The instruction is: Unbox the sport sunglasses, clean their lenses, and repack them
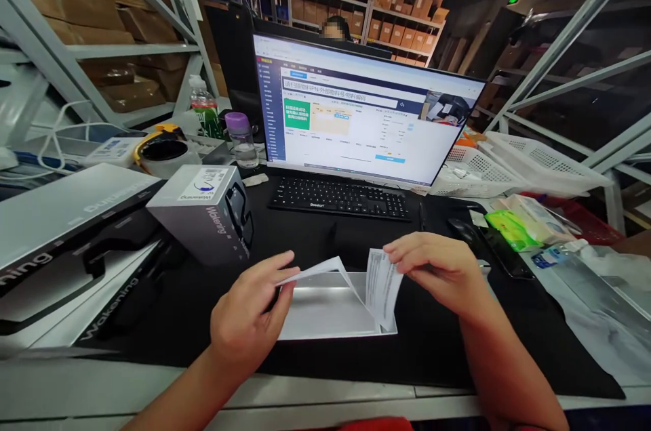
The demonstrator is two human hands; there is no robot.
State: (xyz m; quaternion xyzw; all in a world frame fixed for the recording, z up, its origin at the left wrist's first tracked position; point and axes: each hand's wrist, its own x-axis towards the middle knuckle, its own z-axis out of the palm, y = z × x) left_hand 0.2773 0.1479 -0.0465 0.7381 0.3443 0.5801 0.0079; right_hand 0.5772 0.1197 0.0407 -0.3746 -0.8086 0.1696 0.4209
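A folded printed leaflet (pixel 382 285) is partly spread above a shallow white box (pixel 330 312) on the black desk mat. My left hand (pixel 254 309) pinches the leaflet's left end between thumb and fingers. With its fingertips, my right hand (pixel 432 268) grips the upper right panel, where small print shows. Between the hands the paper bends into a peak and a fold that dips into the box. To the left of my left hand stands a grey Wakening box (pixel 196 214) with a white label on top.
A monitor (pixel 356 119) and black keyboard (pixel 338 199) stand ahead. Larger Wakening packaging (pixel 66 234) lies left. A purple-capped bottle (pixel 241 139) and a tape roll (pixel 163 150) are behind. At right are a mouse (pixel 462 233), a phone (pixel 503 251), a green packet (pixel 513 230) and white baskets (pixel 544 163).
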